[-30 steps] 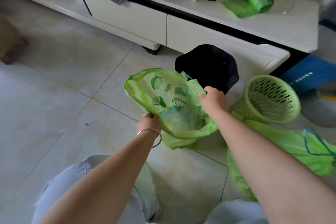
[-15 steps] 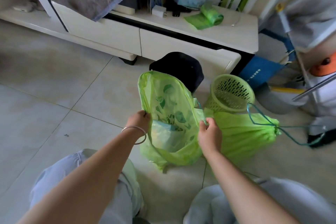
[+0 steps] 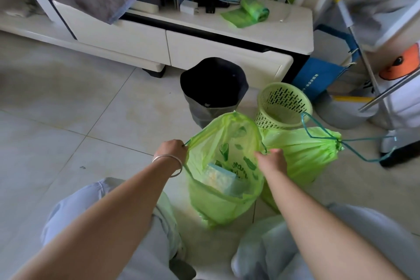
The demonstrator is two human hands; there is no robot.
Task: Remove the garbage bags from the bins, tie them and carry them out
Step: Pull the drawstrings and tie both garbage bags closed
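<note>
An open green garbage bag (image 3: 223, 202) stands on the floor between my knees, with rubbish showing inside. My left hand (image 3: 171, 149) grips its rim on the left side. My right hand (image 3: 271, 160) pinches the rim on the right side. Behind it to the right lies a second green garbage bag (image 3: 302, 150), its neck drawn tight by a blue drawstring (image 3: 354, 150). Two bins stand behind the bags: a dark bin (image 3: 213, 88) and a green perforated basket (image 3: 283, 107).
A white low cabinet (image 3: 227, 52) runs along the back, with a roll of green bags (image 3: 252, 10) on top. A blue bag (image 3: 318, 77) and a metal rack (image 3: 372, 88) stand at the right. Bare tiled floor (image 3: 68, 109) lies to the left.
The bag's mouth has been pulled wider, my left hand moving left and my right hand right. The view has shifted, showing more of the tied bag and the rack.
</note>
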